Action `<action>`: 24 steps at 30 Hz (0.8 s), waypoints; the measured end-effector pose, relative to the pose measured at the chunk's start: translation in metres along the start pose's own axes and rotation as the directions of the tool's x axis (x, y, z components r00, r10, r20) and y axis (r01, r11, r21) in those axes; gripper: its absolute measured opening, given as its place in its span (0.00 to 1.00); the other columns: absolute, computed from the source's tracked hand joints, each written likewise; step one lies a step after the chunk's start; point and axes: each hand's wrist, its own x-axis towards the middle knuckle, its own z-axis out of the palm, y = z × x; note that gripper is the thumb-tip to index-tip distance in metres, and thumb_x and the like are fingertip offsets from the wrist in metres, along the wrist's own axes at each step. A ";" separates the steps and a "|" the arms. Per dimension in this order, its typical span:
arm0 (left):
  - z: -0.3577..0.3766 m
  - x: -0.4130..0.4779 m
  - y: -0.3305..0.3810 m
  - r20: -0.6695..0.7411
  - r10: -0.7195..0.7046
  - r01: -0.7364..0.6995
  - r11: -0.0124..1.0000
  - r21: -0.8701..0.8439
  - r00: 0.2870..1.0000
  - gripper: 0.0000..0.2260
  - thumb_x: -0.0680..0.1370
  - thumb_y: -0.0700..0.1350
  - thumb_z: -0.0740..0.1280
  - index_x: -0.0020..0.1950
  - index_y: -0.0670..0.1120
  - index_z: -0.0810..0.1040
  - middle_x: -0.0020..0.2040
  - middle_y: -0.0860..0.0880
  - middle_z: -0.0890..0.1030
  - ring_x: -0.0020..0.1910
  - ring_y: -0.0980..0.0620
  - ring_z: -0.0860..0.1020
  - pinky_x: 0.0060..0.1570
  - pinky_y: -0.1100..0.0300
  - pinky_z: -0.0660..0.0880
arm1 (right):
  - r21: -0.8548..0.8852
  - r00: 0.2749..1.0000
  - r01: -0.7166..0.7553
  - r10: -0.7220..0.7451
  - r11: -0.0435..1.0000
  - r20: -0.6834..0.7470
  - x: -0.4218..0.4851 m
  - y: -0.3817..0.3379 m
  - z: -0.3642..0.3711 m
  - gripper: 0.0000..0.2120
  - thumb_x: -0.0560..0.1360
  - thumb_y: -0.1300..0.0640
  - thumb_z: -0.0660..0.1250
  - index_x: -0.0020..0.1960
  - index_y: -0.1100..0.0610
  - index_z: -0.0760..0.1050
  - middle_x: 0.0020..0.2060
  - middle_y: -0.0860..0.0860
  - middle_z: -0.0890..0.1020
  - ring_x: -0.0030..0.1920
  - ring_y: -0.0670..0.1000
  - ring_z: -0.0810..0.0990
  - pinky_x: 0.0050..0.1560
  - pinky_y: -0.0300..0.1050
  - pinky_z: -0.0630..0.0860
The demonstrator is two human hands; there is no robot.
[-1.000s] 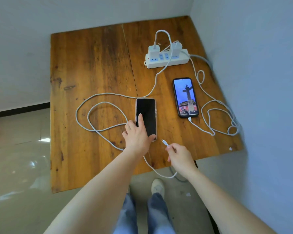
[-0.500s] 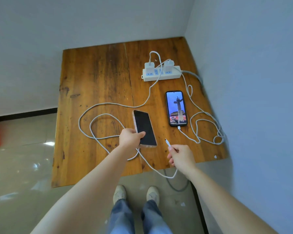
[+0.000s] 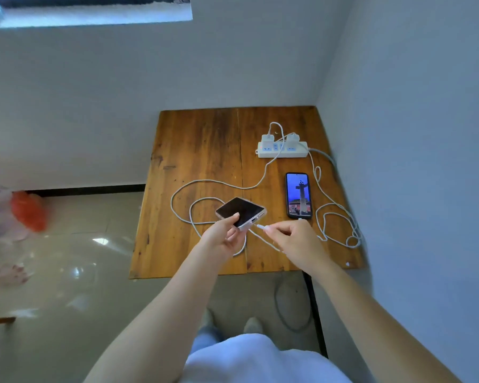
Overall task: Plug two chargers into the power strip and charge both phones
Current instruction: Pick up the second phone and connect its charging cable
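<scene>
A white power strip (image 3: pixel 282 152) lies at the back right of the wooden table (image 3: pixel 202 150), with two white chargers (image 3: pixel 268 138) plugged into it. A phone with a lit screen (image 3: pixel 299 195) lies flat on the right, its cable attached at the near end. My left hand (image 3: pixel 225 234) holds a second phone with a dark screen (image 3: pixel 239 210) lifted and tilted above the table. My right hand (image 3: pixel 293 239) pinches the plug of the other white cable (image 3: pixel 259 226), its tip just at the port on the phone's near end.
White cable loops (image 3: pixel 338 225) lie along the table's right side and around the middle left. Walls close in behind and to the right of the table. A shiny tiled floor (image 3: pixel 67 258) lies left, with a blurred red thing (image 3: pixel 28 211) at the far left.
My left hand has lifted the dark phone off the table and turned it. My right hand has brought the cable plug up to its port. The camera has pulled back.
</scene>
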 end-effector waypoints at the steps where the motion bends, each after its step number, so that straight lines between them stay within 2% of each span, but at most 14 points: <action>1: 0.001 -0.004 0.003 0.000 0.000 0.000 1.000 -0.003 1.000 0.14 0.72 0.36 0.73 0.54 0.37 0.74 0.42 0.36 0.84 0.36 0.44 0.85 0.28 0.59 0.81 | -0.046 1.000 0.017 -0.018 0.999 -0.022 0.000 -0.004 0.002 0.10 0.77 0.52 0.65 0.49 0.55 0.84 0.34 0.50 0.84 0.35 0.48 0.80 0.37 0.40 0.75; 4: 0.002 -0.015 0.012 0.001 0.011 -0.011 1.000 0.017 1.000 0.14 0.72 0.37 0.73 0.55 0.38 0.74 0.45 0.36 0.84 0.36 0.45 0.85 0.31 0.60 0.81 | -0.147 0.991 0.084 -0.099 0.986 -0.095 0.003 -0.015 0.007 0.10 0.77 0.54 0.66 0.52 0.55 0.83 0.36 0.45 0.82 0.38 0.43 0.79 0.36 0.33 0.74; 7: 0.002 -0.023 0.022 0.014 0.029 -0.030 0.999 0.031 0.999 0.15 0.72 0.37 0.73 0.56 0.37 0.73 0.47 0.36 0.83 0.35 0.45 0.85 0.24 0.62 0.78 | -0.237 0.966 0.132 -0.178 0.962 -0.186 0.007 -0.024 0.013 0.10 0.77 0.55 0.66 0.53 0.57 0.82 0.39 0.47 0.80 0.38 0.43 0.77 0.35 0.31 0.71; 9: 0.001 -0.026 0.026 0.014 0.037 -0.038 0.999 0.037 0.999 0.16 0.73 0.37 0.72 0.58 0.37 0.73 0.48 0.36 0.83 0.35 0.45 0.85 0.23 0.62 0.78 | -0.282 0.954 0.143 -0.208 0.949 -0.218 0.008 -0.028 0.017 0.11 0.77 0.55 0.66 0.55 0.58 0.81 0.39 0.48 0.79 0.38 0.44 0.77 0.35 0.31 0.72; 15: -0.003 -0.029 0.033 0.006 0.048 -0.048 0.997 0.055 0.999 0.19 0.73 0.38 0.72 0.61 0.39 0.72 0.51 0.36 0.83 0.40 0.45 0.84 0.21 0.63 0.76 | -0.384 0.943 0.159 -0.255 0.910 -0.215 0.009 -0.038 0.030 0.10 0.77 0.55 0.66 0.54 0.58 0.82 0.38 0.49 0.76 0.34 0.44 0.75 0.32 0.30 0.70; 19: -0.007 -0.027 0.034 -0.009 0.074 -0.073 0.994 0.084 0.997 0.16 0.73 0.38 0.72 0.58 0.41 0.72 0.49 0.38 0.83 0.41 0.45 0.84 0.23 0.62 0.77 | -0.462 0.943 0.133 -0.255 0.877 -0.213 0.008 -0.042 0.038 0.10 0.78 0.54 0.65 0.50 0.57 0.83 0.37 0.48 0.76 0.32 0.44 0.74 0.31 0.29 0.68; 24: -0.008 -0.022 0.037 -0.020 0.108 -0.105 0.990 0.099 0.994 0.15 0.72 0.38 0.73 0.55 0.43 0.72 0.51 0.39 0.82 0.43 0.44 0.84 0.26 0.61 0.79 | -0.509 0.941 0.106 -0.252 0.854 -0.227 0.008 -0.048 0.045 0.11 0.78 0.54 0.64 0.49 0.57 0.83 0.39 0.52 0.81 0.34 0.45 0.75 0.32 0.28 0.68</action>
